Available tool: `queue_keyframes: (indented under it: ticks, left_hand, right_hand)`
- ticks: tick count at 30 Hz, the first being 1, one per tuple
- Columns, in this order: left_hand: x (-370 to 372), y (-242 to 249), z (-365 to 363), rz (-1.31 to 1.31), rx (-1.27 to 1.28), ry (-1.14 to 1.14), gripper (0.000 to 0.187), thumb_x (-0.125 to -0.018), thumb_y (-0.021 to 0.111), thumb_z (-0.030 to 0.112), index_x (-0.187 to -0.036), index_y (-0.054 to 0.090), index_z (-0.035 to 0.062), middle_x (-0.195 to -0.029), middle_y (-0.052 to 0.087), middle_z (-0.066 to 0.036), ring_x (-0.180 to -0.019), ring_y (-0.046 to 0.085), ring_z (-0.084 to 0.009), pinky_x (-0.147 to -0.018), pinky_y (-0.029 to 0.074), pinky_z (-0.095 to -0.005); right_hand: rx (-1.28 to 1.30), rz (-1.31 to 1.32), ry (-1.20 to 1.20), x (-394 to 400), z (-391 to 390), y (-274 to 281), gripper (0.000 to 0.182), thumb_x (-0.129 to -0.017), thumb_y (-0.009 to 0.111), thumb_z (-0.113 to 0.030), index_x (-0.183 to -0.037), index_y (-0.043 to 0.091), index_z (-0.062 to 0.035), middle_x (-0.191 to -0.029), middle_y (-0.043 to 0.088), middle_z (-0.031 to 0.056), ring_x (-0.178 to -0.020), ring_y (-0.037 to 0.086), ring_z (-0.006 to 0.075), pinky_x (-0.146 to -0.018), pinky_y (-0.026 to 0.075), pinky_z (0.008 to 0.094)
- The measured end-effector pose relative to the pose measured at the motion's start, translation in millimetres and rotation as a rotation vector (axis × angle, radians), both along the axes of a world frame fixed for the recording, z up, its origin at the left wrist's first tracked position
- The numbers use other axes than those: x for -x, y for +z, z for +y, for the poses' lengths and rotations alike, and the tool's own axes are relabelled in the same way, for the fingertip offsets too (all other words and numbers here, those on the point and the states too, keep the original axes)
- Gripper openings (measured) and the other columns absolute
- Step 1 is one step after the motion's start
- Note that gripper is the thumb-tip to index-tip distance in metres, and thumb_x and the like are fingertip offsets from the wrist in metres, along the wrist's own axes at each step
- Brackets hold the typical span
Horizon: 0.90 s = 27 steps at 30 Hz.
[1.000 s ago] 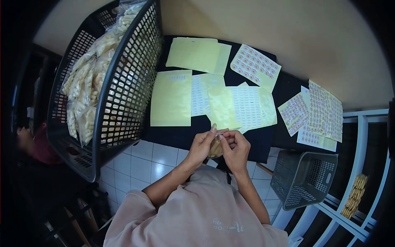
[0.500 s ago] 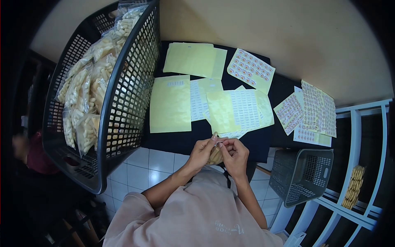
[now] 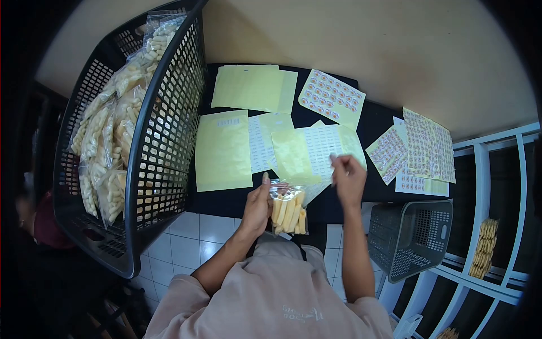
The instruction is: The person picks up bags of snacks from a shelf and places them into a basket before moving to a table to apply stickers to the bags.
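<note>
A table (image 3: pixel 214 199) bears label sheets (image 3: pixel 323 148), above which hovers the right hand (image 3: pixel 349 174), its thumb and index fingertips close together. Just right of the left hand (image 3: pixel 257 206), whose fingers pinch its edge, hangs a clear snack bag (image 3: pixel 289 210).

beige wall (image 3: pixel 339 34), pale tiled floor (image 3: pixel 186 243)

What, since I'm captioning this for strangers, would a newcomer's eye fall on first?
Probably the big black basket looming at the left, heaped with clear bags of pale pieces. Next comes the small bag of yellowish sticks in the left hand, at the dark table's near edge. Beyond it, yellow-backed label sheets stand out brightly against the dark cover.
</note>
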<state>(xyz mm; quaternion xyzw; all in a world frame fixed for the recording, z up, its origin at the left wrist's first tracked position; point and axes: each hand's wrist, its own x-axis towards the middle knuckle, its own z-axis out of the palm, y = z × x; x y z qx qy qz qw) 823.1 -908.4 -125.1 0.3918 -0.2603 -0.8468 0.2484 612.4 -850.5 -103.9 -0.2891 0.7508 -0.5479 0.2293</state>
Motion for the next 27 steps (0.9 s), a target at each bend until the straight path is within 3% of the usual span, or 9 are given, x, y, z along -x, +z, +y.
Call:
queue_keyframes:
  ticks: [3, 5, 9, 12, 15, 21, 27]
  left_hand:
    - [-7.2, 2.2, -4.5, -0.014, -0.041, 0.031, 0.041, -0.1, 0.04, 0.039, -0.101, 0.059, 0.0025, -0.09, 0.066, -0.006, -0.079, 0.064, -0.011, -0.069, 0.052, -0.024]
    - [-13.8, -0.6, -6.8, -0.025, -0.07, 0.041, 0.039, -0.1, 0.041, 0.039, -0.1, 0.058, 0.0039, -0.088, 0.065, -0.005, -0.077, 0.063, -0.0104, -0.067, 0.052, -0.0236]
    - [-22.3, 2.0, -7.4, -0.032, -0.051, 0.083, 0.039, -0.1, 0.04, 0.038, -0.1, 0.057, 0.0029, -0.089, 0.066, -0.008, -0.078, 0.065, -0.0127, -0.069, 0.053, -0.026]
    - [-29.6, 0.7, -9.4, -0.011, -0.082, 0.109, 0.041, -0.1, 0.039, 0.038, -0.1, 0.056, 0.0012, -0.089, 0.066, -0.011, -0.08, 0.065, -0.0155, -0.072, 0.053, -0.028]
    - [-32.2, -1.8, -10.5, -0.074, -0.095, 0.134, 0.042, -0.1, 0.039, 0.039, -0.1, 0.056, 0.0007, -0.088, 0.066, -0.013, -0.081, 0.066, -0.0175, -0.074, 0.053, -0.0293]
    - [-33.2, -8.5, -15.3, -0.065, -0.142, 0.098, 0.042, -0.1, 0.04, 0.041, -0.1, 0.055, 0.0021, -0.089, 0.063, -0.012, -0.086, 0.063, -0.0202, -0.08, 0.052, -0.0335]
    - [-29.8, -5.7, -19.2, -0.014, -0.265, 0.113, 0.04, -0.099, 0.04, 0.043, -0.099, 0.053, 0.0045, -0.09, 0.06, -0.011, -0.087, 0.062, -0.0209, -0.081, 0.051, -0.0344]
  right_hand:
    - [-0.067, 0.186, -0.012, 68.4, -36.9, -21.9, 0.011, -0.081, 0.069, -0.009, -0.084, 0.067, 0.0015, -0.063, 0.063, 0.0053, -0.054, 0.059, 0.0093, -0.052, 0.046, 0.0235]
    - [-0.161, 0.355, -0.022, 105.4, -59.7, -47.5, 0.019, -0.078, 0.071, -0.01, -0.093, 0.069, 0.0002, -0.069, 0.067, 0.0114, -0.063, 0.066, 0.0185, -0.061, 0.051, 0.028]
    - [-0.231, 0.52, 0.039, 130.6, -91.3, -61.3, 0.024, -0.075, 0.073, -0.012, -0.097, 0.07, -0.0025, -0.074, 0.068, 0.0117, -0.067, 0.066, 0.0194, -0.065, 0.053, 0.0296]
    - [-0.303, 0.642, 0.097, 134.6, -107.5, -72.3, 0.026, -0.073, 0.074, -0.012, -0.098, 0.071, -0.0048, -0.093, 0.066, 0.0151, -0.081, 0.066, 0.0258, -0.074, 0.052, 0.0344]
    - [-0.375, 0.677, 0.139, 135.8, -112.7, -74.3, 0.025, -0.074, 0.073, -0.012, -0.098, 0.071, -0.0047, -0.099, 0.063, 0.0167, -0.092, 0.063, 0.0309, -0.084, 0.049, 0.0398]
    - [-0.42, 0.594, 0.062, 130.2, -114.5, -66.5, 0.015, -0.074, 0.072, -0.01, -0.09, 0.072, -0.0097, -0.095, 0.062, 0.0113, -0.092, 0.062, 0.0286, -0.081, 0.05, 0.0399]
    - [-0.402, 0.66, 0.038, 125.2, -117.1, -70.4, 0.005, -0.077, 0.068, -0.008, -0.082, 0.068, -0.0072, -0.096, 0.061, 0.011, -0.09, 0.061, 0.0306, -0.08, 0.05, 0.0415]
